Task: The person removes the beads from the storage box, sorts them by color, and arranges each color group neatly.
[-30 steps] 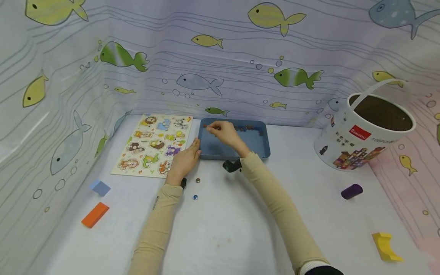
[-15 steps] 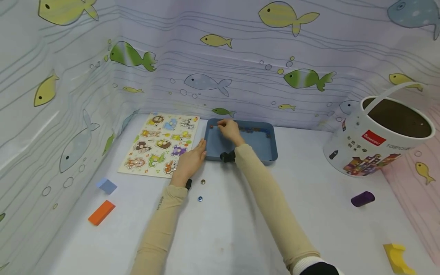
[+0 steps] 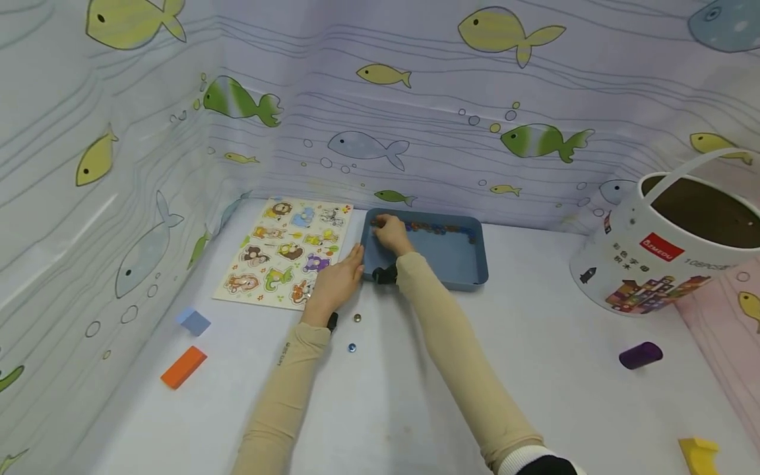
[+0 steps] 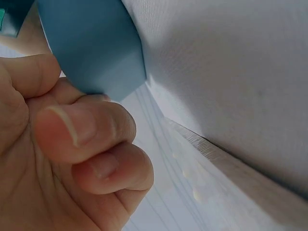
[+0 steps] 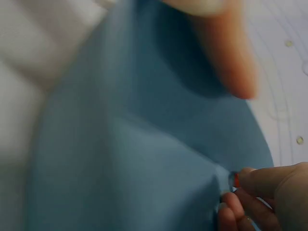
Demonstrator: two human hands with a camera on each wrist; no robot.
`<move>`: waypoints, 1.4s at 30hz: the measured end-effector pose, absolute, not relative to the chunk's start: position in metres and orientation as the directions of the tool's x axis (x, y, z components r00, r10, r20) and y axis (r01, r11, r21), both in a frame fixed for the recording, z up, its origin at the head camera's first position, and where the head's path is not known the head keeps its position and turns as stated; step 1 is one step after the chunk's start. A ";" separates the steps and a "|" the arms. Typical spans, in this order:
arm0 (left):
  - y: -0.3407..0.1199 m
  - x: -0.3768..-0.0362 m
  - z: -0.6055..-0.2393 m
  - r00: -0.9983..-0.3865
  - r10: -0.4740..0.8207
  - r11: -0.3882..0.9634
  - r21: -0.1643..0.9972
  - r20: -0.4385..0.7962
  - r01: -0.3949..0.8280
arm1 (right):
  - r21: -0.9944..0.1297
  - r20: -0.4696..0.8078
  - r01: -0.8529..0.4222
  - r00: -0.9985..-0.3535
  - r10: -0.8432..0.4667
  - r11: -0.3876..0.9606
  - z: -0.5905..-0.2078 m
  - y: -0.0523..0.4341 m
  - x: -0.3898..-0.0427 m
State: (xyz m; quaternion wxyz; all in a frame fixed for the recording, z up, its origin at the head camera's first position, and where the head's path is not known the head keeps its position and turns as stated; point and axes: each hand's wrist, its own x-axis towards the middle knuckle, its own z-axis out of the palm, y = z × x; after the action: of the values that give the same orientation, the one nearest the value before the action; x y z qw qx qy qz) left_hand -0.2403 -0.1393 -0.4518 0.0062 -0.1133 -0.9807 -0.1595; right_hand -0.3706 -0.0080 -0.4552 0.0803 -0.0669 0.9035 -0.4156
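Observation:
In the head view a shallow blue-grey tray (image 3: 454, 254) lies at the back of the table, with a row of small dark, blue and reddish beads (image 3: 436, 229) along its far wall. My left hand (image 3: 335, 284) rests against the tray's left side, fingers extended; its two nearest fingers (image 4: 96, 139) look bent in the left wrist view. Over the tray's far left corner is my right hand (image 3: 393, 235), fingertips pinched together. The right wrist view shows those fingertips at a small red-orange bead (image 5: 235, 179) by the tray wall.
Two small round beads, one brownish (image 3: 357, 318) and one blue (image 3: 352, 348), lie near my left wrist. An animal puzzle board (image 3: 285, 254) adjoins the tray. Blue (image 3: 194, 322), orange (image 3: 184, 367), purple (image 3: 641, 355) and yellow (image 3: 699, 455) blocks flank a white bucket (image 3: 629, 264).
The head view has swung left, so everything sits further right in it. My right hand has closed in on the tray's far left corner, covering the reddish bead there. My left hand stays at the tray's side.

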 end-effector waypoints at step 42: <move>-0.139 -0.241 -0.452 -0.977 0.215 0.918 0.337 0.012 0.207 | -0.881 0.049 -0.176 -0.957 -0.285 0.440 -0.436 0.022 -0.303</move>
State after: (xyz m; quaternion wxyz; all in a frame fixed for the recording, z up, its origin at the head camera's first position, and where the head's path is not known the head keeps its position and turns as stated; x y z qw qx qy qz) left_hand -0.2411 -0.1388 -0.4519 -0.0125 -0.1076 -0.9793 -0.1709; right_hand -0.3028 0.0225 -0.4356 0.0533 -0.1360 0.8468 -0.5115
